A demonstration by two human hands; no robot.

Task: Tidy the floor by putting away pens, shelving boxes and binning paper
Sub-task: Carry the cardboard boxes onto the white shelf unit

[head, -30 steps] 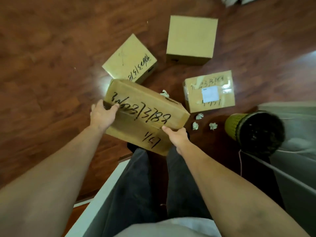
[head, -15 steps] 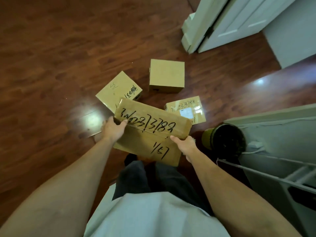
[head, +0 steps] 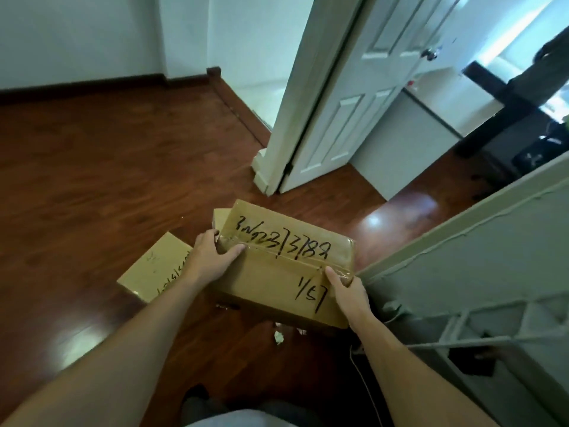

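1. A person looks down at a taped cardboard box (head: 286,266) with black handwriting on top, held up above a dark red wooden floor (head: 101,167).
2. The left hand (head: 212,257) holds the box's left end, thumb lying on the top.
3. The right hand (head: 348,291) holds the near right corner, thumb on the tape.
4. A second box (head: 154,266) lies on the floor to the left, partly hidden by the left forearm.
5. A crumpled paper scrap (head: 279,337) lies on the floor under the held box.
6. A white door (head: 348,97) stands open ahead.

Cardboard box (head: 277,272) matt, taped; wood floor (head: 107,180) glossy.
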